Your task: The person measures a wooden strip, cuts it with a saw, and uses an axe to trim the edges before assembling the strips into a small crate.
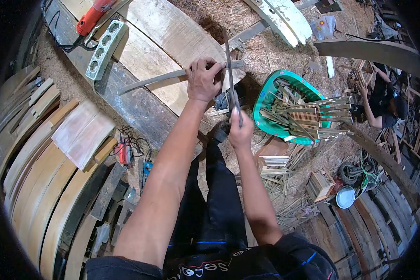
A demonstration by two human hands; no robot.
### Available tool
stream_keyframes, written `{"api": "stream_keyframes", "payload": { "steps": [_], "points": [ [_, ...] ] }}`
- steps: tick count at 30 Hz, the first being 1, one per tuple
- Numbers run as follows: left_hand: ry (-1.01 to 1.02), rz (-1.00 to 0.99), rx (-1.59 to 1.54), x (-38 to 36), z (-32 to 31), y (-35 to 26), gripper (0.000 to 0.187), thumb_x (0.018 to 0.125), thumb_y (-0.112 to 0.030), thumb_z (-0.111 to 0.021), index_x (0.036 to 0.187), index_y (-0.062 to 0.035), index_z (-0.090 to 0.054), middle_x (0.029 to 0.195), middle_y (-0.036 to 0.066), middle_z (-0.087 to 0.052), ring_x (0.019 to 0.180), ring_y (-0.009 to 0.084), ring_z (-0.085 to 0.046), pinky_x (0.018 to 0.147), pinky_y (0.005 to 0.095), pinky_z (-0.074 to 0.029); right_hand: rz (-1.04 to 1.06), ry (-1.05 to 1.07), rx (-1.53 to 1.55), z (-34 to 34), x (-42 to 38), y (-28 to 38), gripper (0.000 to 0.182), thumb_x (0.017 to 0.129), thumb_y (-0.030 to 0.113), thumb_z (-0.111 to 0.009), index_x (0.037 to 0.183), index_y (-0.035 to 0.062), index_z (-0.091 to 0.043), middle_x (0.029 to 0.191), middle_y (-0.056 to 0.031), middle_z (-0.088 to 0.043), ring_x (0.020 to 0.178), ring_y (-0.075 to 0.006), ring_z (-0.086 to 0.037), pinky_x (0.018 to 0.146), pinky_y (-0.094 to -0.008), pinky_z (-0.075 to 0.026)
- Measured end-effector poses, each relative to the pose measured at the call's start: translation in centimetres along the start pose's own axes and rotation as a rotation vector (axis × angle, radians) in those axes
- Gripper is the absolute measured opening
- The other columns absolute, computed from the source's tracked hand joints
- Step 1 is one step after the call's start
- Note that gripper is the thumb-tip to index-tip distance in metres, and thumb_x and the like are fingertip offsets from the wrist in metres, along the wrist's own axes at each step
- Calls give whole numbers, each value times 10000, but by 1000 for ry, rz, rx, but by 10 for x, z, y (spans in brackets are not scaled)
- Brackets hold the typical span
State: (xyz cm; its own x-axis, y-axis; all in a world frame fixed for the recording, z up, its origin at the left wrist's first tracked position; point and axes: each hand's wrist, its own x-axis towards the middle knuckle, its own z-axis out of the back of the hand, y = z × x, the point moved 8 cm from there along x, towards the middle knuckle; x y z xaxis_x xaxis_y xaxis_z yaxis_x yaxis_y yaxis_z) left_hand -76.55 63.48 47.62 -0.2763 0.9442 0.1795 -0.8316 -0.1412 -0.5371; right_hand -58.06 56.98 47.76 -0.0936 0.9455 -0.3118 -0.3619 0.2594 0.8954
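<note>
The right hand (pixel 241 129), its arm reaching forward, is closed around the lower end of a long, thin, dark metal blade (pixel 229 70). Slightly farther out, the left hand (pixel 204 79), arm extended and wrist bent, presses a narrow grey-brown wooden strip (pixel 158 79) on pale wide boards (pixel 144 51); the blade crosses near the strip's end.

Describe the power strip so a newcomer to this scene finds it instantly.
Start at the large bench, upper left. Near its left edge, just below the red power tool, lies a pale, narrow power strip. Its row of round sockets sets it apart from the tool and the plain boards.
</note>
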Motion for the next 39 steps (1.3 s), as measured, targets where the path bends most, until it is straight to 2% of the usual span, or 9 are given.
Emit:
{"api": "stream_keyframes", "payload": {
  "steps": [4, 8, 12, 15, 19, 22, 26, 30, 39],
  "points": [
    [-9, 14, 14, 0, -1, -1, 338, 695, -153, -747, 1015, -259, -720, 1061, 0, -564, 1079, 247, -502, 969, 432, -325, 24, -2, -6, 5, -3, 2, 379, 997, 284, -547, 736, 10, -554, 584, 6, -413, 559, -79, -386, 510, -299, -342],
    [-21, -4, 7, 3, 0, 2, 340, 695, -155, -748, 1017, -258, -716, 1061, -1, -565, 1075, 251, -503, 965, 437, -328, -143, 1, 64, 22, -59, -27, 400, 996, 324, -543, 720, 35, -558, 590, 27, -427, 552, -74, -404, 509, -291, -347],
    [-10, -5, 3, -1, 0, -2, 377, 671, -148, -751, 1030, -256, -710, 1070, 4, -563, 1081, 258, -499, 966, 440, -330, -49, -2, 2, 5, -9, -12, 396, 991, 310, -555, 715, 29, -523, 583, 4, -404, 561, -86, -379, 511, -300, -333],
    [-14, 0, -7, -2, -1, 1, 410, 647, -131, -748, 1036, -253, -707, 1084, 7, -558, 1100, 260, -487, 968, 443, -334, -20, 18, -9, -5, 17, 0, 416, 1001, 313, -519, 698, 27, -532, 595, -20, -479, 569, -107, -441, 528, -313, -351],
    [-14, 9, -12, -5, -3, 1, 406, 649, -128, -746, 1034, -253, -709, 1080, 7, -560, 1100, 260, -488, 972, 443, -335, 54, 1, -37, 18, -50, -15, 358, 986, 295, -552, 749, 26, -553, 592, 0, -408, 562, -83, -390, 511, -308, -337],
    [-17, 7, -12, -2, 0, 2, 374, 665, -146, -742, 1023, -251, -713, 1079, 10, -562, 1092, 258, -495, 974, 436, -334, -133, 33, -24, 21, -55, -21, 348, 983, 293, -554, 759, 27, -560, 593, 5, -422, 567, -79, -410, 512, -302, -342],
    [-23, 5, -19, 0, 0, 1, 355, 678, -152, -734, 1019, -249, -715, 1084, 13, -562, 1093, 257, -495, 971, 436, -330, 4, 9, 22, -8, 27, 6, 409, 1004, 293, -521, 685, 37, -512, 589, 28, -440, 563, -74, -390, 515, -286, -316],
    [-41, -8, 1, 0, 1, 1, 307, 694, -195, -742, 992, -267, -711, 1051, 6, -573, 1078, 239, -504, 960, 438, -332, 26, 8, 39, -12, 40, 6, 422, 986, 308, -553, 685, 13, -538, 576, -19, -451, 564, -100, -422, 526, -317, -373],
    [-58, -50, -56, 42, -7, 11, 251, 701, -174, -718, 947, -220, -722, 1060, 13, -617, 1077, 257, -519, 920, 428, -348, 22, -7, -60, -7, 80, 32, 507, 961, 375, -563, 642, -17, -532, 514, -102, -437, 489, -171, -433, 504, -383, -382]
  ]
}}
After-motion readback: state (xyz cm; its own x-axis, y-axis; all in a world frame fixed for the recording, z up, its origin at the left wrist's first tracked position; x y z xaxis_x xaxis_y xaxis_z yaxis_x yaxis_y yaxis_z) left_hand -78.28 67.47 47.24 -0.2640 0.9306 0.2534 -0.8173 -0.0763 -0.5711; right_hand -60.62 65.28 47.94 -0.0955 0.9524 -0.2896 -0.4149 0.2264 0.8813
